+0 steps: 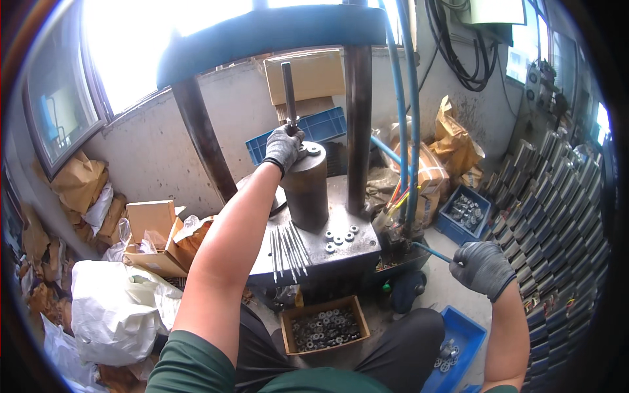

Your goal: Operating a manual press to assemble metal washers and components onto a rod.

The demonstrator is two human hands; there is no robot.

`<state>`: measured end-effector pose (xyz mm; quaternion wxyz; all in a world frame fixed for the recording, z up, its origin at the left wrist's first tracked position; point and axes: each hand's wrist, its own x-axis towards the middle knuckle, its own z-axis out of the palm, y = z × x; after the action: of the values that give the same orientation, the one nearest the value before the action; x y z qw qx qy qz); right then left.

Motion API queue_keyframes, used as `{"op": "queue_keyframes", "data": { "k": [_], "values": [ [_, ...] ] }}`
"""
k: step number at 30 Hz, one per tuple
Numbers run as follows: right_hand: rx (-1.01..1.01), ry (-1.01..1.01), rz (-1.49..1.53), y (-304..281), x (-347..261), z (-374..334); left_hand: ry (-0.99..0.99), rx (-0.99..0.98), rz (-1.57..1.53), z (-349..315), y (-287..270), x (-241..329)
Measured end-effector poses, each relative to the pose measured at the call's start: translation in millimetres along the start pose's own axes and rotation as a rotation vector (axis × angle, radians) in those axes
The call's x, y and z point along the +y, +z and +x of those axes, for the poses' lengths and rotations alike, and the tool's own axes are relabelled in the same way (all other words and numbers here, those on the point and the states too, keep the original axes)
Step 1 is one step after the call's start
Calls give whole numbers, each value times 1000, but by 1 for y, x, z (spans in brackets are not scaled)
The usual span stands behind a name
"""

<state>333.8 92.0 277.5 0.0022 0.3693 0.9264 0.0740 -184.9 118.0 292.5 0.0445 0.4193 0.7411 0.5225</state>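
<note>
some print (430, 207) on carton (428, 198); right hand (483, 270) grips blue lever (432, 252)

left hand (284, 147): gloved, curled, left arm (226, 262) stretched forward | right hand (483, 268): gloved, curled tight

Two gloved hands (285, 149) showed. Five rings (338, 240) lay loose on the press bed (357, 253). Three blue bins (480, 229), two columns (358, 124) counted.

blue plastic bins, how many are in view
3: a far bin behind the metal cylinder, a middle bin beyond the right hand, and a near bin by the right knee. Others may be hidden.
</note>
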Motion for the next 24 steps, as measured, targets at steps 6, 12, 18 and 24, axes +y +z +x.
{"op": "queue_keyframes", "data": {
  "k": [6,12,18,24],
  "values": [
    [-150,-7,153,3,7,0,-18,15,-239,-23,1,10],
    [-379,-103,140,24,11,-20,89,24,-33,-17,1,1],
    [-477,-81,242,74,2,-65,104,121,-95,-20,1,0],
    [-303,1,328,98,-2,-84,71,101,9,-24,-3,7]
  ]
}}
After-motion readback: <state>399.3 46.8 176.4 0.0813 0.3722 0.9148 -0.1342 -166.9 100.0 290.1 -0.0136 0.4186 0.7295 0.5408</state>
